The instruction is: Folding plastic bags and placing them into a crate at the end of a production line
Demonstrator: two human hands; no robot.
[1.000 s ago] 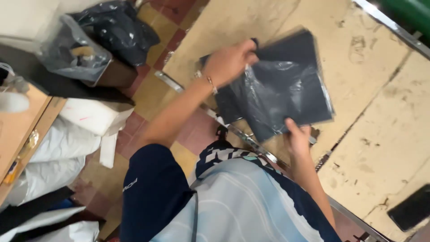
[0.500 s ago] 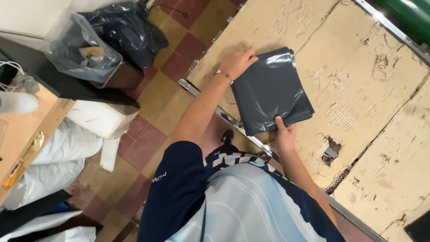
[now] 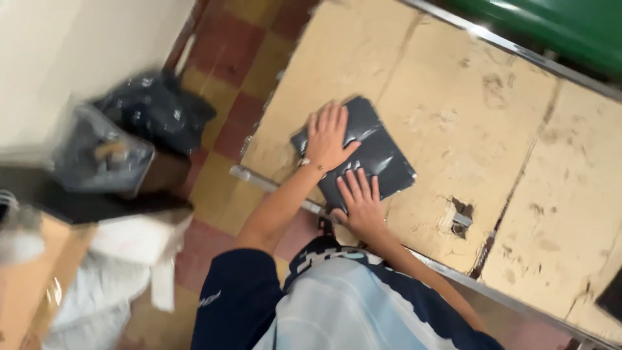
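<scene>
Bag: a dark grey plastic mailer bag lies flat on the cardboard-covered table, close to the near edge and set at a slant to it.
Left hand: the left hand is spread palm-down on the bag's left part, fingers fanned and gripping nothing, only pressing.
Right hand: the right hand lies flat on the bag's near corner, fingers pointing away from the body, likewise open and bearing down.
Step in hand: this looks like flattening the bag against the table, I'd judge.
Doing it well: keep both palms flat and sweep outward from the middle, so trapped air leaves through the open end and the plastic does not crease.
Watch for: the metal edge rail runs just under the right wrist; the bag's near corner sits close to it and could slide off if pushed toward the body.
Table surface: a torn hole in the cardboard lies to the right of the bag, apart from it.
Floor side: black rubbish bags sit down to the left, blurred, so their contents cannot be made out.
</scene>
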